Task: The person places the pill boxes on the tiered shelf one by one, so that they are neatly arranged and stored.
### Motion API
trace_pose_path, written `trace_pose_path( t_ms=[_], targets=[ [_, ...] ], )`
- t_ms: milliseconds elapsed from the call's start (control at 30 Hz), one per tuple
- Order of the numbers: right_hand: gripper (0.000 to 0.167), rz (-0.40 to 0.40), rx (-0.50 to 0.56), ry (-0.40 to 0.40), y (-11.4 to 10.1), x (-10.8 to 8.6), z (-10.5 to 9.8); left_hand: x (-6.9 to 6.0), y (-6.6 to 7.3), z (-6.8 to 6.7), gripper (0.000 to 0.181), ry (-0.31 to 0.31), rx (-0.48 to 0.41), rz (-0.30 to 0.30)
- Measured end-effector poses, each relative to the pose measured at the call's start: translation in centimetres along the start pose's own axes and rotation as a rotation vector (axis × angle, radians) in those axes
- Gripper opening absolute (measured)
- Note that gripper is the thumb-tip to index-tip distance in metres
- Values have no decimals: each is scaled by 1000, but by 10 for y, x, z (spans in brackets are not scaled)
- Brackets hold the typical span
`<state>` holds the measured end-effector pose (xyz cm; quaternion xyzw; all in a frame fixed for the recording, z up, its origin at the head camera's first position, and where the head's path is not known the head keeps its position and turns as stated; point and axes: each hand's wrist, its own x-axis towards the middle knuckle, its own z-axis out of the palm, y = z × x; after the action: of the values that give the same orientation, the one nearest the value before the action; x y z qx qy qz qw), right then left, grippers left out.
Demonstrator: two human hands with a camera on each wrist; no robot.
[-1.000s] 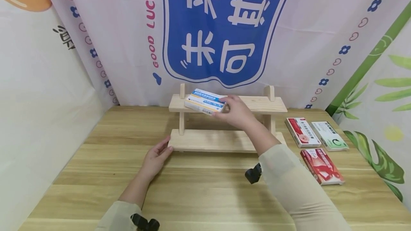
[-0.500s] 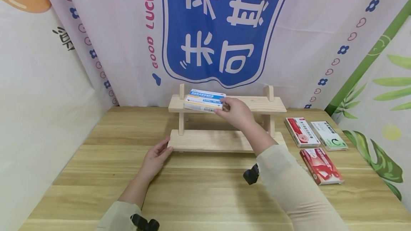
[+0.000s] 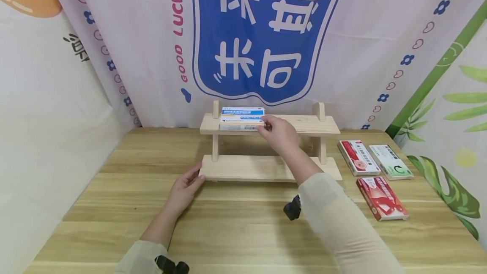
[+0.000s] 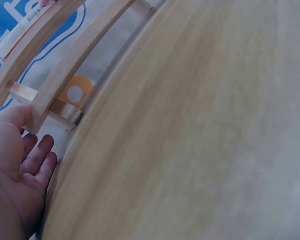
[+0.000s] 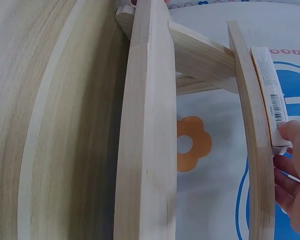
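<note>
A white and blue medicine box (image 3: 240,120) lies flat on the upper board of a two-tier wooden shelf (image 3: 251,168), near its left upright. My right hand (image 3: 280,135) holds the box by its right end, the thumb at the front corner. In the right wrist view the barcode side of the box (image 5: 272,95) faces the camera, and the thumb touches its end. My left hand (image 3: 186,187) grips the left end of the lower board. In the left wrist view, thumb and forefinger meet at that board's end, while the other fingers of the hand (image 4: 20,160) curl loosely beside it.
Right of the shelf, three more medicine boxes lie on the wooden table (image 3: 236,231): a red and white one (image 3: 359,157), a white and green one (image 3: 390,162) and a red one (image 3: 382,198). A printed cloth (image 3: 152,54) hangs right behind the shelf.
My right hand has turned the white and blue box from a slant to square with the upper board and lowered it flat onto it. The left hand stays at the lower board.
</note>
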<state>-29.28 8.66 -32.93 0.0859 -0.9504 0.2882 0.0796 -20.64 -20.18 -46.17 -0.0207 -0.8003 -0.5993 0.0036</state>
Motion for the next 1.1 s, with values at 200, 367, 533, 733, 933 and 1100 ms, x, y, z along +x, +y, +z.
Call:
trace_pose_path(
  t_ms=[200,367,533,733,933,1100],
  targets=[
    [45,-1,-7,23,0,0,2,0,0,1,52,6,2,-1],
    [48,-23,46,21,5,-1,1,0,-1,1,52,6,2,-6],
    [54,-18,118,16,13,-7,-6,0,0,1,52,9,3,-10],
    [57,-3,145,30,27,-16,-18,0,0,1,53,10,5,-16],
    [56,3,186,53,45,-29,-29,1,0,1,54,9,6,-21],
    [56,-4,267,63,61,-42,-36,1,0,1,55,5,2,-14]
  ],
)
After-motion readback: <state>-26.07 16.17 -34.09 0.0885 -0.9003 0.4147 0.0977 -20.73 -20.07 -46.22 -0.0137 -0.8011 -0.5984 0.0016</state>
